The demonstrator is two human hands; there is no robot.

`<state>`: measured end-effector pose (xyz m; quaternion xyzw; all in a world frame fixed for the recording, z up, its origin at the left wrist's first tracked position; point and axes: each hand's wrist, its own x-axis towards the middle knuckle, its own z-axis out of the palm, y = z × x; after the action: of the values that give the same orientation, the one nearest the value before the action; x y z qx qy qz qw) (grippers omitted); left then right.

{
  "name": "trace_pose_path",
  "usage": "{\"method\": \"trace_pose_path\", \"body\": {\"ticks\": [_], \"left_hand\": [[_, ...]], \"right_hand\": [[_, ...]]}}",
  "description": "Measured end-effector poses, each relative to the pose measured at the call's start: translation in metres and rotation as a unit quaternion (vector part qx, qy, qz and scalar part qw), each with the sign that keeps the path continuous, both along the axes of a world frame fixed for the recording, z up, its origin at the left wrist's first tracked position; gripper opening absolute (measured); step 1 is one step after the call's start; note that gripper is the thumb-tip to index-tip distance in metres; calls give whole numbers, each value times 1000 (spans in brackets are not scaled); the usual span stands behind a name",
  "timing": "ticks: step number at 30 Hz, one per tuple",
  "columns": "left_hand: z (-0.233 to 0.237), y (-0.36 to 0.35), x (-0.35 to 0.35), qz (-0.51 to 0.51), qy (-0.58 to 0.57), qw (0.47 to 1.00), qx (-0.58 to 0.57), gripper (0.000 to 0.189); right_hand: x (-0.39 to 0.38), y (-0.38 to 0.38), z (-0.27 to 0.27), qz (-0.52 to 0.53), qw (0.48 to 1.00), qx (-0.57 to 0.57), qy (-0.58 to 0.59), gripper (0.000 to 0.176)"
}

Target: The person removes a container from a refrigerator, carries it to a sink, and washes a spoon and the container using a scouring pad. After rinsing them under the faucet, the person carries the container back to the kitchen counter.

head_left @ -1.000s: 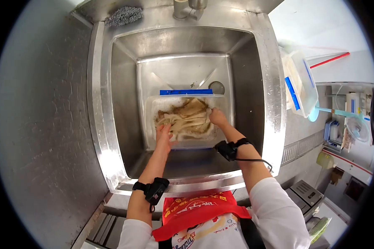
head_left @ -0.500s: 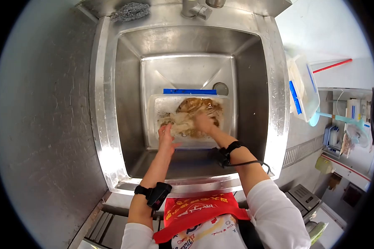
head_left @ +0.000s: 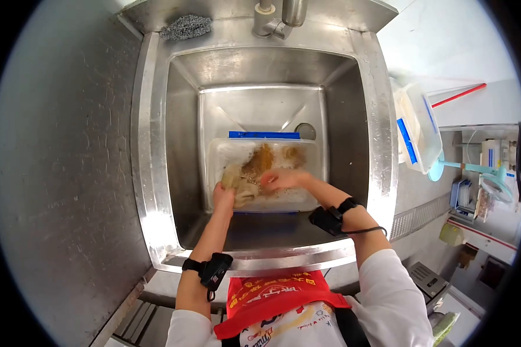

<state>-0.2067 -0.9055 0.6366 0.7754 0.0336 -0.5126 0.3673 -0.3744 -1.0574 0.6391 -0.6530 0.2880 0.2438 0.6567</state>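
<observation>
A translucent plastic tub (head_left: 214, 156) with blue end handles stands in the sink, holding cloudy water. Brown pieces (head_left: 261, 161) lie in the water, their kind hard to make out. At the tub's left side my left hand (head_left: 224, 196) is closed on a pale, limp, yellowish piece (head_left: 231, 176), which hangs into the water. More pale material (head_left: 248, 192) lies just right of it. My right hand (head_left: 282, 179) is over the middle of the tub near the brown pieces, its fingers bent and smeared by motion.
The steel sink (head_left: 266, 63) surrounds the tub, with a faucet (head_left: 266, 20) at its back and a drain (head_left: 305, 132) behind the tub. Steel wool (head_left: 186, 28) lies on the back left ledge. Another blue-handled tub (head_left: 419, 127) stands right of the sink.
My left hand has shifted slightly left and down with the pale piece. My right hand has drawn back toward me, and the brown pieces look more spread out in the water.
</observation>
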Motion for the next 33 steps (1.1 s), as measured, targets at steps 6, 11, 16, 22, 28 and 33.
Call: {"method": "trace_pose_path", "body": {"ticks": [6,11,16,22,28,33], "left_hand": [[-22,20,4,-105,-165,980,32,37],[-21,15,3,-40,-112,993,19,42],[-27,5,-4,-106,-178,978,22,48],[-42,-9,-22,-103,16,994,-33,43],[-19,-38,-48,-22,118,993,-1,34],[-29,-38,-47,53,210,975,-58,28]], "right_hand": [[13,28,-119,85,880,-448,-133,41],[21,30,-117,264,821,-503,-59,33],[-24,-1,-126,284,761,-583,12,26],[-35,-16,-97,19,958,-284,-41,13],[-22,4,-28,-389,883,264,2,10],[-1,30,-13,-380,877,292,-37,13]]}}
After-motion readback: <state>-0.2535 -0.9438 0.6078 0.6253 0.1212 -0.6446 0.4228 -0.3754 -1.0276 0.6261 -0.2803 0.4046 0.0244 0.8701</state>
